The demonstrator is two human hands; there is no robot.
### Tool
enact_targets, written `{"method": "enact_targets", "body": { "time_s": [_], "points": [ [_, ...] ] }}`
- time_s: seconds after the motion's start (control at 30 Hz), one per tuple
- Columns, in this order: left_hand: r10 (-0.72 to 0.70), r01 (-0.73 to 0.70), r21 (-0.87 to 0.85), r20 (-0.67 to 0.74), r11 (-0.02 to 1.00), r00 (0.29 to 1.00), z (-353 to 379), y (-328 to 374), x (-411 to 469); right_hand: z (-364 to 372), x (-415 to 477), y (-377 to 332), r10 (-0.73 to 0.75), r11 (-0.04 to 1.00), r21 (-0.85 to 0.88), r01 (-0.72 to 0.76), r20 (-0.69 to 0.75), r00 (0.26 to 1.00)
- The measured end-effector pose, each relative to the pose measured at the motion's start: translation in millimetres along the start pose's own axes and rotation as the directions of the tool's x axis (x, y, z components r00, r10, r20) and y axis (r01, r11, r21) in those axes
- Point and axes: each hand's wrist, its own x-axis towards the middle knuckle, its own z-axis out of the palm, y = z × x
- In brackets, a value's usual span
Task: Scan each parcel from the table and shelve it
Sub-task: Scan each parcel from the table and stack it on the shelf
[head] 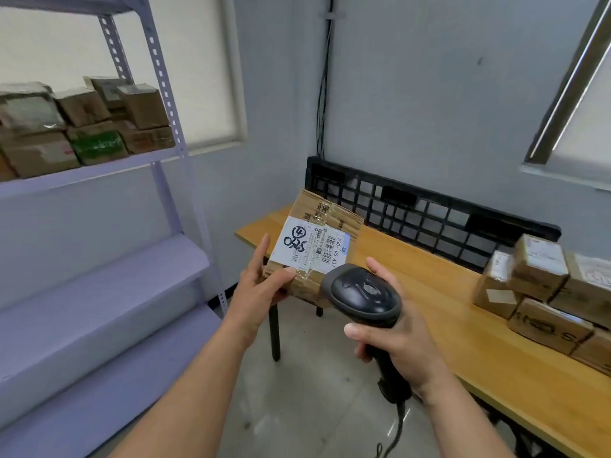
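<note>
My left hand (261,285) holds a taped cardboard parcel (330,223) in the air at the table's left end, thumb on its near edge, white shipping label with a barcode facing up. My right hand (401,338) grips a black handheld barcode scanner (362,294) by its handle, its head right beside the parcel's near right corner and aimed at the label. A cable hangs from the scanner's handle. Several more cardboard parcels (542,285) lie stacked on the wooden table (463,325) at the right.
A pale purple metal shelf rack (172,157) stands at the left, with several parcels (89,127) on an upper shelf and bare lower shelves. A black plastic crate panel (413,206) leans on the wall behind the table. Grey floor lies between rack and table.
</note>
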Motion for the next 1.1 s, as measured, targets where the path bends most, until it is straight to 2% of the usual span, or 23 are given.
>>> {"method": "enact_targets", "body": {
  "time_s": [0.13,0.27,0.37,0.63,0.77,0.87,1.1],
  "points": [
    [0.072,-0.065,0.138,-0.044,0.988,0.996,-56,10,-2,53,22,-6,-0.031,1.0,-0.006,0.031,0.052,0.998],
    [0.173,-0.161,0.307,-0.011,0.938,0.985,-108,24,-5,100,46,-7,-0.07,0.997,-0.013,0.072,0.101,0.992],
    [0.177,-0.128,0.413,-0.082,0.902,0.981,-147,31,-8,134,62,-5,-0.081,0.997,0.0,0.082,0.158,0.984],
    [0.239,-0.105,0.577,-0.161,0.81,0.958,-224,39,-26,204,101,-2,-0.082,0.996,0.047,0.071,0.342,0.936],
    [0.233,-0.05,0.601,-0.231,0.798,0.945,-247,37,-34,230,125,0,-0.08,0.996,0.074,0.053,0.413,0.907],
    [0.325,-0.068,0.613,-0.318,0.787,0.891,-262,36,-29,247,143,3,-0.079,0.995,0.096,0.038,0.47,0.879],
    [0.346,-0.051,0.532,-0.472,0.845,0.811,-293,50,-6,267,187,-8,-0.118,0.989,0.144,0.044,0.565,0.817]
  ]
}}
